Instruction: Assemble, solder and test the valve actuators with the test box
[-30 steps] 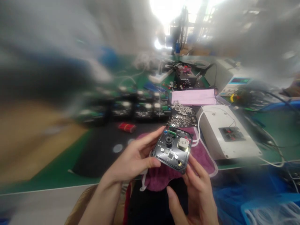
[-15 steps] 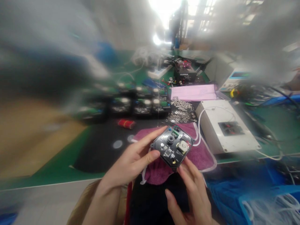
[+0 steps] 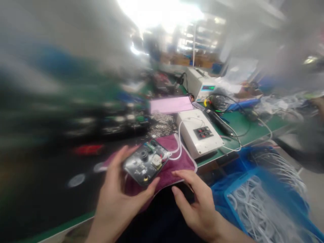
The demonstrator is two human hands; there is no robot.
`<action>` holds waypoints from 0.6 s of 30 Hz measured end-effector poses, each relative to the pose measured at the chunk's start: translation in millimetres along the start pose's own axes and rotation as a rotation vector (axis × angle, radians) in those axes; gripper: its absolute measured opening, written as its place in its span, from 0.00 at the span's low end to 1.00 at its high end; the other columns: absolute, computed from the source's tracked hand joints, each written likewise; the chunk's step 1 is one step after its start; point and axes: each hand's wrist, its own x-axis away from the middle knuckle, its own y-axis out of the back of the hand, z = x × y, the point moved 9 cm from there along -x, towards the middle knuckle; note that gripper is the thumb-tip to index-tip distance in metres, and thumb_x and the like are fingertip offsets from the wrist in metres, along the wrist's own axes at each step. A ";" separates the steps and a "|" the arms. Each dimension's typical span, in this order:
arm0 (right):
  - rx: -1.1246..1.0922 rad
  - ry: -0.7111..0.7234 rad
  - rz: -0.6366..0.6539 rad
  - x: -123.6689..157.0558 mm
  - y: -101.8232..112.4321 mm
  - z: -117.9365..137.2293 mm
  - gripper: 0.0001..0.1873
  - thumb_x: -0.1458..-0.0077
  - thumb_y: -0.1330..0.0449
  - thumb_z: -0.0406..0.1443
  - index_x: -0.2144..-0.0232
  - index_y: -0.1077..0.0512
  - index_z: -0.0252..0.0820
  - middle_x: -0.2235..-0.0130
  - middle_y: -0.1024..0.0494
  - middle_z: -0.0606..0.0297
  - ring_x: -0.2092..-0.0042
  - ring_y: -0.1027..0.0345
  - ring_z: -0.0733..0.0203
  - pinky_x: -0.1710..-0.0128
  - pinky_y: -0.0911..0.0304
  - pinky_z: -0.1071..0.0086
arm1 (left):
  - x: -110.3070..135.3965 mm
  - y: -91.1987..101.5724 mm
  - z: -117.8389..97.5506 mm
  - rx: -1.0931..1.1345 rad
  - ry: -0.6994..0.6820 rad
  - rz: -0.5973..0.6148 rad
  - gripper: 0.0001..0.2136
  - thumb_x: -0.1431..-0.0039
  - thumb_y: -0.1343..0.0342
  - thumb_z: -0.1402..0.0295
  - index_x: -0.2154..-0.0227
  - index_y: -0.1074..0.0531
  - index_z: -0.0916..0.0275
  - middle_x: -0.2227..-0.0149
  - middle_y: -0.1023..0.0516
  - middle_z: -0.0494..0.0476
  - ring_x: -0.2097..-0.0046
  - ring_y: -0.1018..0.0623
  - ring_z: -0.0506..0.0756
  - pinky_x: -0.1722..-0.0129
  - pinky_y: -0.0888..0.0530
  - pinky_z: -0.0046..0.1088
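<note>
A black circuit board module point(image 3: 136, 164) with a round dark knob-like part and a pale square component is held at its edges by my left hand point(image 3: 124, 189). Thumb and fingers span its near and left sides. White cable runs from the module's right corner. Beneath it lies a purple cloth point(image 3: 174, 170) with a white border. My right hand point(image 3: 196, 199) hovers over the cloth's near edge, apart from the module, thumb and fingers spread with nothing between them.
A white box point(image 3: 199, 133) with a black terminal panel stands right of the cloth. Metal nuts and pins point(image 3: 162, 128) lie behind it, near a pink sheet point(image 3: 170, 104). Blurred boards stand at left. A blue crate point(image 3: 227, 195) of white cables sits lower right, below the table edge.
The camera view has swung to the right. My right hand has come away from the module's near edge, while my left hand keeps hold and has shifted its thumb to the near side.
</note>
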 end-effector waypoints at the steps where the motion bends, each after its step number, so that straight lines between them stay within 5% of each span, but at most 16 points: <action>1: 0.010 -0.022 -0.051 0.8 13.7 -5.9 0.29 0.39 0.35 0.27 0.38 0.28 0.53 0.48 0.16 0.61 0.47 0.19 0.54 0.44 0.22 0.60 | -2.3 0.4 1.0 0.003 -0.018 0.012 0.51 0.52 0.23 0.60 0.27 0.43 0.48 0.31 0.29 0.61 0.31 0.25 0.69 0.29 0.28 0.53; 7: 0.184 -0.230 -0.481 8.4 110.4 -55.0 0.12 0.36 0.32 0.33 0.50 0.20 0.47 0.58 0.14 0.63 0.58 0.17 0.58 0.53 0.22 0.64 | 2.3 -3.5 11.3 0.085 0.021 -0.041 0.50 0.55 0.23 0.59 0.29 0.39 0.44 0.32 0.29 0.56 0.30 0.28 0.73 0.26 0.34 0.61; 10: 0.202 -0.324 -0.643 11.5 147.1 -75.2 0.13 0.36 0.31 0.40 0.51 0.20 0.42 0.59 0.14 0.59 0.60 0.17 0.56 0.56 0.21 0.62 | 7.0 -7.1 7.8 0.078 -0.024 -0.068 0.50 0.57 0.22 0.61 0.30 0.39 0.42 0.32 0.30 0.53 0.29 0.29 0.73 0.24 0.37 0.60; 14: 0.221 -0.358 -0.716 17.9 163.0 -81.6 0.19 0.39 0.29 0.46 0.52 0.19 0.39 0.59 0.13 0.56 0.60 0.16 0.54 0.56 0.21 0.61 | 9.5 -10.2 4.6 0.101 -0.044 -0.046 0.49 0.52 0.23 0.65 0.29 0.42 0.47 0.30 0.32 0.60 0.29 0.28 0.69 0.27 0.30 0.54; 18: 0.325 -0.400 -0.670 22.6 149.4 -72.6 0.24 0.39 0.31 0.50 0.53 0.19 0.37 0.59 0.14 0.54 0.63 0.18 0.52 0.57 0.22 0.58 | 15.6 -10.3 4.6 0.080 -0.043 -0.042 0.48 0.48 0.25 0.65 0.29 0.47 0.54 0.29 0.34 0.68 0.27 0.31 0.67 0.28 0.29 0.50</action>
